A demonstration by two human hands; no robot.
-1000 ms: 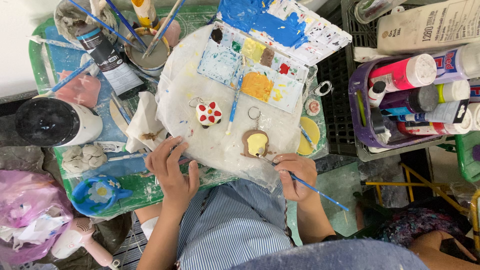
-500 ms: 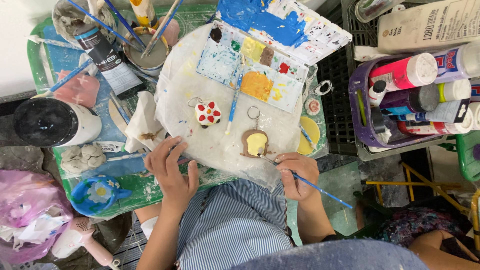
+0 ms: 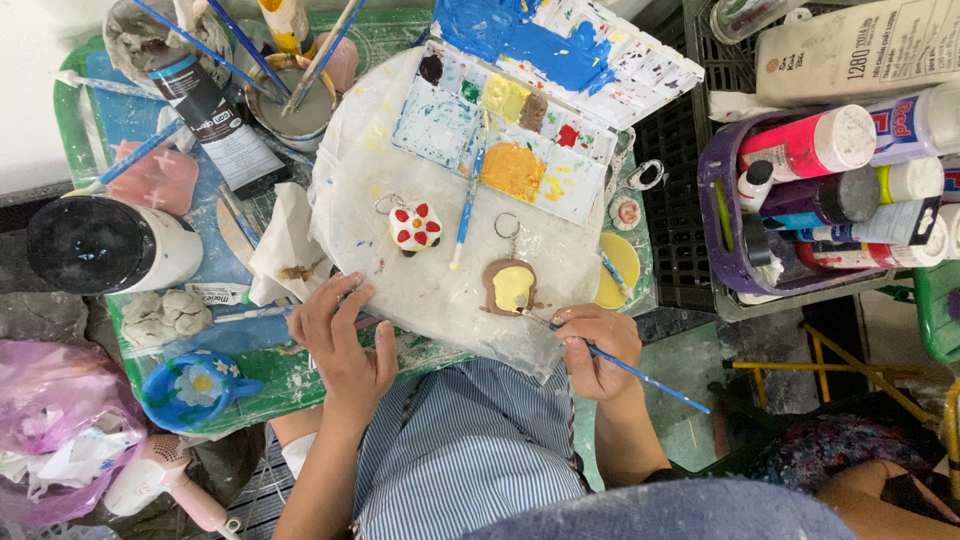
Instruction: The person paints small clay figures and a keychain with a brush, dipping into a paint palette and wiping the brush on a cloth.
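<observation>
My right hand (image 3: 598, 348) grips a thin blue paintbrush (image 3: 640, 374) whose tip touches the lower right edge of a toast-shaped keychain (image 3: 510, 286), brown with a yellow middle. That charm lies on a white plastic-covered round board (image 3: 400, 170). My left hand (image 3: 343, 342) rests flat on the board's near left edge, fingers spread, holding nothing. A white charm with red spots (image 3: 415, 227) lies further back, and a blue-handled brush (image 3: 466, 214) lies beside it. A paint palette (image 3: 520, 130) with blue, yellow and orange paint sits behind.
A purple basket (image 3: 722, 220) of paint bottles stands at the right. A jar of brushes (image 3: 297, 90), a paint tube (image 3: 212, 112), a black-lidded jar (image 3: 95, 245), clay pieces (image 3: 160, 312) and a blue flower dish (image 3: 197, 386) crowd the left. A pink hairdryer (image 3: 160, 482) lies lower left.
My right hand has shifted slightly, bringing the brush tip onto the toast charm's edge. My left hand has barely moved on the board's edge.
</observation>
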